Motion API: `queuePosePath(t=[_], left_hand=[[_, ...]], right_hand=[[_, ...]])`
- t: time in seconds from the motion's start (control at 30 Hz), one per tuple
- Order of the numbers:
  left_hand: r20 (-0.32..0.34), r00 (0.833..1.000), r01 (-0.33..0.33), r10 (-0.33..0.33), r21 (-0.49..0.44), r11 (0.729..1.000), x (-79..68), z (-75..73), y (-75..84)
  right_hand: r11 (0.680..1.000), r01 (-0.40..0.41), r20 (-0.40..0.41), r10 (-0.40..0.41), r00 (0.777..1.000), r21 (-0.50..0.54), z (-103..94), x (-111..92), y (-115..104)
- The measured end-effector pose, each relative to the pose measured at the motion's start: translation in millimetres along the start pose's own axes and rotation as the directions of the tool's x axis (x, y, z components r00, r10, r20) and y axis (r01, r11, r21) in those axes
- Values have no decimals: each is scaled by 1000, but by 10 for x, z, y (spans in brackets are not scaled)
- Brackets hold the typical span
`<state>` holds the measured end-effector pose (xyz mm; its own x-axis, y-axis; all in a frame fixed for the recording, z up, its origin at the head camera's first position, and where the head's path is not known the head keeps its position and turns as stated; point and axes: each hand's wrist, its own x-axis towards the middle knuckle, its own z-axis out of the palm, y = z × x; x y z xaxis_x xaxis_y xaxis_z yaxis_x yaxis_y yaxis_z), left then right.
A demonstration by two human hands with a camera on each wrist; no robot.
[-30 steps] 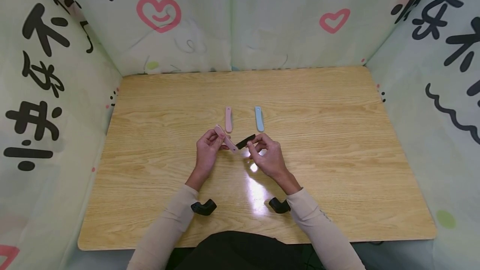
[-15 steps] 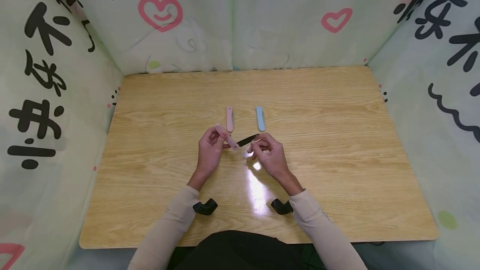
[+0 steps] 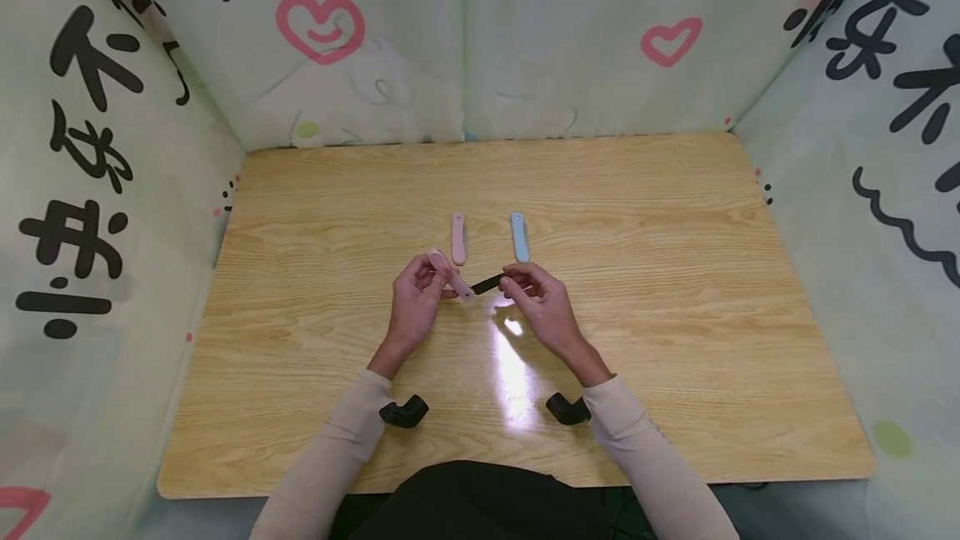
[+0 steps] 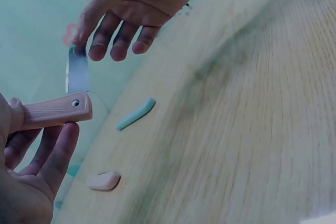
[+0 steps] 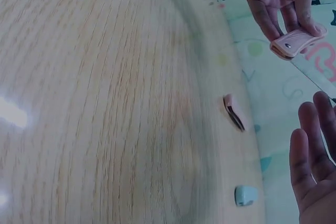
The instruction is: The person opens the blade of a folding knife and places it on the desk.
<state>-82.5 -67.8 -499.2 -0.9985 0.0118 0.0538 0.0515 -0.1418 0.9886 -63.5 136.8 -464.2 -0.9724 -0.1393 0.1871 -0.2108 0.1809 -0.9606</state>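
My left hand (image 3: 414, 298) grips a folding knife by its pink handle (image 3: 452, 275), held up over the table. The blade (image 4: 79, 74) stands out of the handle at a steep angle, silver in the left wrist view and dark in the head view. With thumb and forefinger, my right hand (image 3: 543, 307) pinches the blade near its tip, the other fingers loosely spread. Just beyond the hands, a second pink folding knife (image 3: 458, 238) lies folded on the table. To its right is a light blue folding knife (image 3: 520, 237), also folded.
The wooden table (image 3: 675, 273) has a bright light reflection near the middle front. Pale printed curtains (image 3: 555, 40) with hearts and black characters enclose its back and both sides. A dark camera mount (image 3: 405, 412) sits at each wrist.
The right fingers have shifted along the blade and now cover more of its tip end. The left hand keeps its grip on the handle almost unmoved. Both knives on the table stay put.
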Motion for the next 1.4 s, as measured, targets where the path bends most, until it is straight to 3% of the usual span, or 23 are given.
queuePosePath(t=[0.27,0.53,0.8,1.07,1.4], left_hand=[[6,1000,0,0,10,1000,-23,-11,-45],[6,1000,-16,16,-19,1000,-24,-16,-55],[-6,1000,-19,19,-37,999,-18,-12,-47],[-23,1000,-21,21,-16,1000,-35,-12,-45],[-45,999,-29,26,-69,997,-47,-22,-73]], right_hand=[[997,-77,11,77,997,-12,-5,-4,-5],[998,-31,21,30,999,50,-13,21,54],[999,37,-29,-37,999,15,9,14,54],[999,46,-63,-46,997,-6,28,-1,37],[997,69,-61,-67,996,23,63,-6,24]])
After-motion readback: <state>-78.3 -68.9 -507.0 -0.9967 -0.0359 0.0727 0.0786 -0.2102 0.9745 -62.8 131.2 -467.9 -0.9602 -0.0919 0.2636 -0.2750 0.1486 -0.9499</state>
